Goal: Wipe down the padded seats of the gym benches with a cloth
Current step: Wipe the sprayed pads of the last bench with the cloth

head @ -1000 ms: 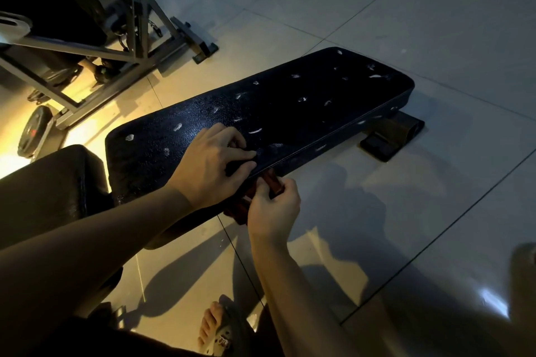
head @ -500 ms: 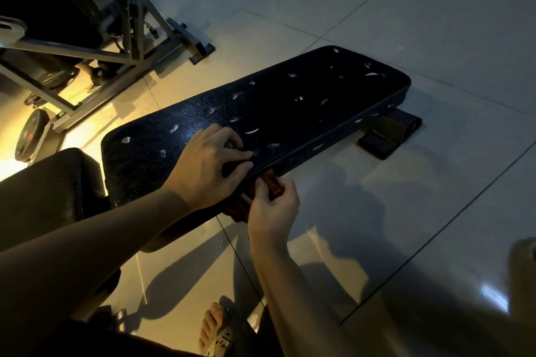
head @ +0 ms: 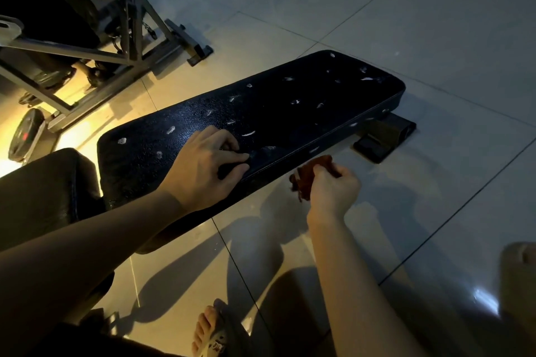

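Note:
A long black padded bench seat lies low over the tiled floor, speckled with several pale smudges. My left hand rests on its near edge with fingers and thumb curled together; nothing shows between them. My right hand hovers just off the bench's front edge, over the floor, and grips a crumpled reddish-brown cloth. The cloth is clear of the pad.
A second dark pad adjoins the bench at the left. A grey metal machine frame and a weight plate stand at the back left. The bench's foot sticks out at right. My sandalled foot is below.
My right hand has drawn the cloth away from under my left hand, moving right along the bench's front edge. My left hand has stayed on the pad.

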